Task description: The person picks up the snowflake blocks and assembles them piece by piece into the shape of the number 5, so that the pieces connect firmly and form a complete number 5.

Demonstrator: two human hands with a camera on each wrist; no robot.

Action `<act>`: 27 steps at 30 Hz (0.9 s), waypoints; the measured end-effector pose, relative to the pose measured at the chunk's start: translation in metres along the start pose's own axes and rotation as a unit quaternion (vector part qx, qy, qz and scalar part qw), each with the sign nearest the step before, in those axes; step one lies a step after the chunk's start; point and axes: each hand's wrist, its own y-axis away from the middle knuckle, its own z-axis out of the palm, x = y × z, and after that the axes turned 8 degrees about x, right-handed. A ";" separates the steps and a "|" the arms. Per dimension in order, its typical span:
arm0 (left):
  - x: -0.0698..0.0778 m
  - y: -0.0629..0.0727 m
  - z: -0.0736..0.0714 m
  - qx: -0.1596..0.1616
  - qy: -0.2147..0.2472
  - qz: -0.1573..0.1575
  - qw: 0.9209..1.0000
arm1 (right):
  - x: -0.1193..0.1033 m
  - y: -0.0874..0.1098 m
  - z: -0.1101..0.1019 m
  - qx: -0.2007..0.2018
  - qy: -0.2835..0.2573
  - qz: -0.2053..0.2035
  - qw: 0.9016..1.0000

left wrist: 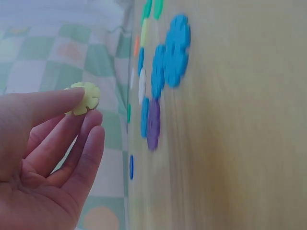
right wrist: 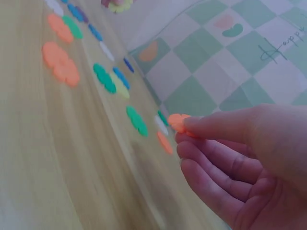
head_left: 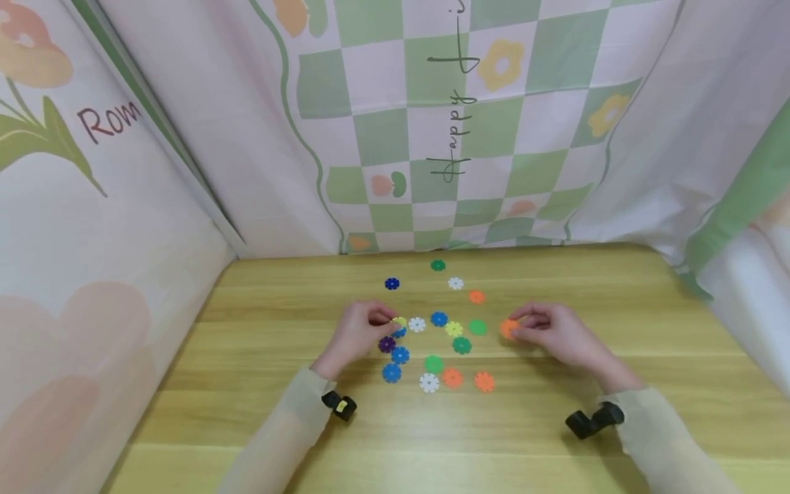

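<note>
My left hand [head_left: 361,333] pinches a yellow snowflake disc [left wrist: 89,98] between thumb and fingertips, raised off the table in the left wrist view. Below it in the head view lie a purple disc [head_left: 387,344] and a blue disc [head_left: 400,355]. My right hand [head_left: 555,331] grips an orange snowflake disc [head_left: 509,329] between thumb and fingers, with the other fingers loosely bent in the right wrist view. That disc [right wrist: 178,123] is also held above the table. Nearest to it on the tabletop is a light green disc [head_left: 478,327].
Several more notched discs lie scattered between the hands on the wooden table [head_left: 432,439], among them a white disc [head_left: 428,383] and an orange disc [head_left: 484,382] in front. A dark green disc [head_left: 437,265] lies near the back edge. A checkered curtain [head_left: 432,137] hangs behind.
</note>
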 end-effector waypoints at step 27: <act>0.036 0.013 0.033 0.009 0.106 0.075 0.992 | -0.057 0.003 0.038 0.001 -0.204 0.047 0.978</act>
